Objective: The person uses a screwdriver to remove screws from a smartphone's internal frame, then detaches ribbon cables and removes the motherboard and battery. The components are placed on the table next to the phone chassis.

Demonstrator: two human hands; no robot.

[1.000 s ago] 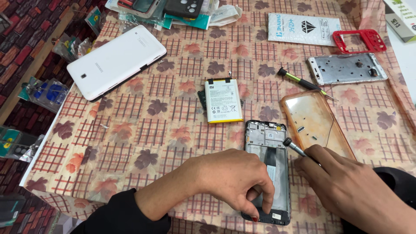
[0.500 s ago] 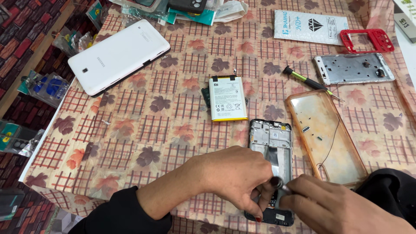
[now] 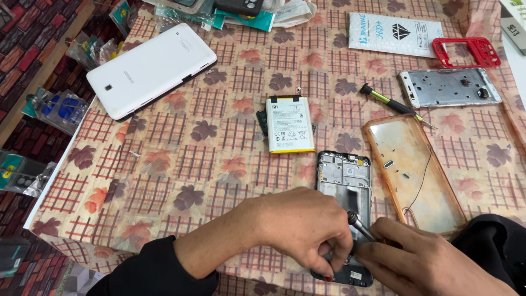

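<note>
Left hand (image 3: 298,233) pinches the opened phone (image 3: 345,186) on the bench (image 3: 181,159); right hand (image 3: 422,263) grips a screwdriver (image 3: 361,226); battery (image 3: 289,125) lies at the phone's 11 o'clock.

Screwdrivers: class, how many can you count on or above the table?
2. One green-handled screwdriver lies on the cloth beside the silver phone frame. One metal screwdriver is held in the right hand over the opened phone. Others may hide under the hands.
</note>
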